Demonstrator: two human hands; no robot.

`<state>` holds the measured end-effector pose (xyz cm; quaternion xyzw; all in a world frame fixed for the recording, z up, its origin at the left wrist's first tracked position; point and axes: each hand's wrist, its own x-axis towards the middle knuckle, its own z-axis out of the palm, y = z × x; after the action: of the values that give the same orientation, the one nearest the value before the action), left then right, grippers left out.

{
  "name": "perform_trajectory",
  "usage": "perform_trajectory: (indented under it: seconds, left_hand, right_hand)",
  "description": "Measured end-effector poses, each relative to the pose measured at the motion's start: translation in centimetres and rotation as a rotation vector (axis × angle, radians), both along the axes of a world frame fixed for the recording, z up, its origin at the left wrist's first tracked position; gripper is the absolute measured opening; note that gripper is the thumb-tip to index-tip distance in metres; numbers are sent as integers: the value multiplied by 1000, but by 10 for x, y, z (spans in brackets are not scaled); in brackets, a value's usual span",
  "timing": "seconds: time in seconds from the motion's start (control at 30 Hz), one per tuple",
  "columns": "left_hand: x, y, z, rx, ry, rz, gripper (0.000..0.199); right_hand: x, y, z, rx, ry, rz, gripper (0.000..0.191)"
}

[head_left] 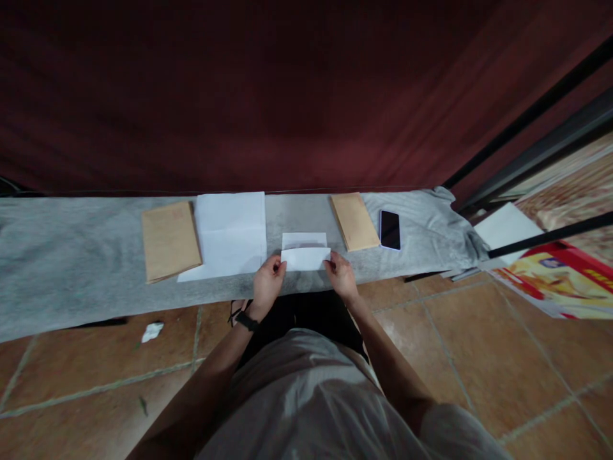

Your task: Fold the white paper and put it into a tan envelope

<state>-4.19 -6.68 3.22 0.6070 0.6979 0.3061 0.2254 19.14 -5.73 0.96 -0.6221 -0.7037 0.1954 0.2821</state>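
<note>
A partly folded white sheet of paper lies over the front part of the grey cloth-covered surface, its lower flap raised across it. My left hand pinches the flap's left corner between thumb and fingers. At the right corner my right hand grips the same paper. Larger white sheets lie to the left, beside a brown envelope stack. Another brown envelope rests to the right of the folded paper.
A dark-screened phone lies right of the right envelope. The grey cloth covers a narrow surface against a dark red curtain. Black bars and a red-and-yellow box stand at the right. A crumpled white scrap is on the tiled floor.
</note>
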Motion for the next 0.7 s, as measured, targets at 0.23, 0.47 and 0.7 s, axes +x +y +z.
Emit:
perform_trajectory:
  seconds: [0.23, 0.47, 0.7]
  left_hand:
    - [9, 15, 13, -120, 203, 26, 31]
    - [13, 25, 13, -145, 308, 25, 41]
    - [12, 42, 6, -106, 285, 38, 37]
  right_hand:
    - [-10, 10, 6, -78, -138, -115, 39]
    - [-15, 19, 9, -122, -206, -149, 39]
    - [-19, 31, 10, -154, -278, -169, 39]
